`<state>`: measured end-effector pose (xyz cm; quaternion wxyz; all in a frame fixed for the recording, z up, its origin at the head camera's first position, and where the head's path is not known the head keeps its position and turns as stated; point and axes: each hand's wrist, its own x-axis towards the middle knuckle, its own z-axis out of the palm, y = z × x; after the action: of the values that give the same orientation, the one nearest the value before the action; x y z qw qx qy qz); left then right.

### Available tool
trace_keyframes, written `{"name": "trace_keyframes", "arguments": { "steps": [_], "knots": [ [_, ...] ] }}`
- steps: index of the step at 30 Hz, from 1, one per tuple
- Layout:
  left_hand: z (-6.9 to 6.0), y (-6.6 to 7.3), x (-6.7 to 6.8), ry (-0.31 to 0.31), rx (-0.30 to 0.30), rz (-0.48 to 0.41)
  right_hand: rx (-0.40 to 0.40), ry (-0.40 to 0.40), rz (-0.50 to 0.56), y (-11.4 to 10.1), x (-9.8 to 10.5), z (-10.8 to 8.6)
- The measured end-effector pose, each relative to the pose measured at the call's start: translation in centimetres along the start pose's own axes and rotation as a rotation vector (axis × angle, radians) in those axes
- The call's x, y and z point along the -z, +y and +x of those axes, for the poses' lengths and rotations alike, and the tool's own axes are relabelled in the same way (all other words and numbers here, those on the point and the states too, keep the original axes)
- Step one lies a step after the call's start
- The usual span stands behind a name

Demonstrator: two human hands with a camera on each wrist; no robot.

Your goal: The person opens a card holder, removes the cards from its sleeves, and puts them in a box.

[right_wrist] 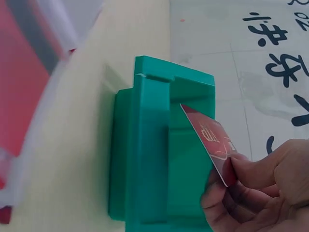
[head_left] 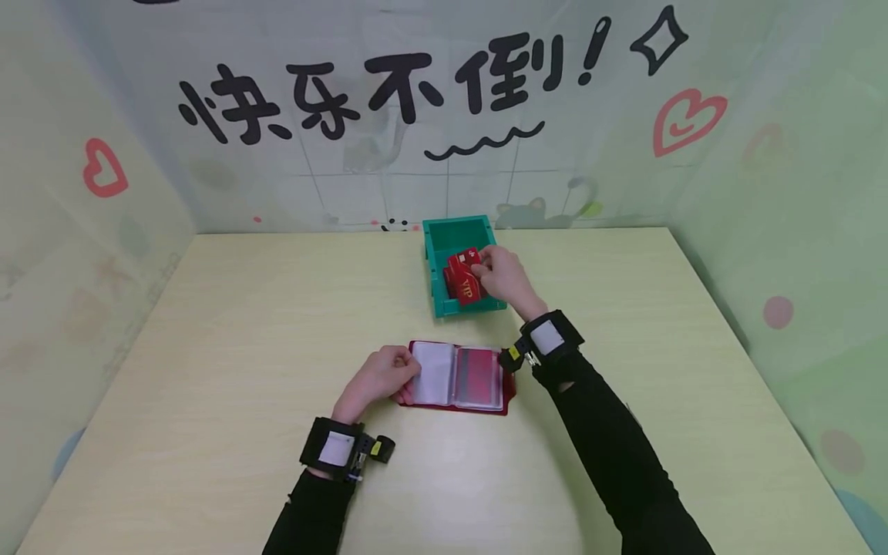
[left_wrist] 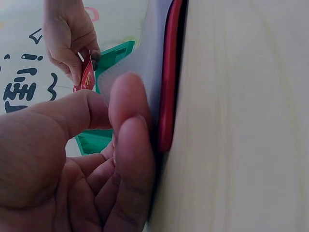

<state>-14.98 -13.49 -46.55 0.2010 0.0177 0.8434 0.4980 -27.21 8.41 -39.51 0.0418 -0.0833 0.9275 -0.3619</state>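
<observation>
A red card holder (head_left: pixel 509 389) lies open on the table, with whitish sleeves on its left side and a red and grey card (head_left: pixel 479 376) under clear plastic on its right. My left hand (head_left: pixel 380 376) pinches the edge of a clear sleeve (left_wrist: pixel 137 63) between thumb and finger at the holder's left side. Over the green bin (head_left: pixel 451 308), my right hand (head_left: pixel 508 276) pinches a red card (head_left: pixel 466 284) lettered VIP; in the right wrist view the card (right_wrist: pixel 210 137) is tilted above the bin. More red shows behind that card in the head view.
The bin stands near the table's back edge (head_left: pixel 312 233), beyond the card holder. Behind the table hangs a printed backdrop (head_left: pixel 388 193) with black lettering, and patterned side walls (head_left: pixel 784 231) flank the table.
</observation>
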Motion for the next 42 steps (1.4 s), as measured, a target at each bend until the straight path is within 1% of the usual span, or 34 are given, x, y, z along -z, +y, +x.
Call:
{"name": "trace_keyframes", "arguments": {
  "steps": [2,7,10,13,16,18,21,24,31,34,42],
  "knots": [
    [-0.1,0.0,0.0,-0.002,-0.002,0.000,-0.017,-0.007,-0.005,-0.5,-0.1,0.6],
    [-0.1,-0.1,0.1,-0.006,-0.007,0.002,-0.015,0.010,-0.027,-1.7,-0.7,1.7],
    [0.0,-0.2,0.1,-0.009,-0.009,0.002,-0.022,-0.007,-0.045,-1.8,-1.3,2.3],
    [0.1,-0.3,0.1,-0.014,-0.009,0.005,-0.028,-0.041,-0.075,-1.5,-1.8,2.8],
    [0.1,-0.3,0.1,-0.012,-0.006,0.009,-0.012,-0.062,-0.136,-1.3,-2.4,3.3],
    [0.1,-0.3,0.1,-0.010,-0.004,0.010,0.002,-0.084,-0.197,-1.2,-2.8,3.5],
    [0.1,-0.3,0.1,-0.013,-0.003,0.012,0.006,-0.112,-0.286,-1.1,-3.4,3.7],
    [0.1,-0.3,0.0,-0.016,0.000,0.012,-0.010,-0.129,-0.356,-1.2,-3.8,3.7],
    [0.1,-0.2,0.0,-0.009,-0.004,0.020,-0.016,-0.107,-0.503,-1.6,-4.4,3.7],
    [0.0,-0.2,0.0,-0.013,-0.007,0.011,-0.020,-0.105,-0.534,-1.5,-4.7,3.7],
    [0.1,-0.2,0.0,-0.012,-0.006,0.003,-0.052,-0.109,-0.546,-1.5,-5.1,3.6]
  ]
}}
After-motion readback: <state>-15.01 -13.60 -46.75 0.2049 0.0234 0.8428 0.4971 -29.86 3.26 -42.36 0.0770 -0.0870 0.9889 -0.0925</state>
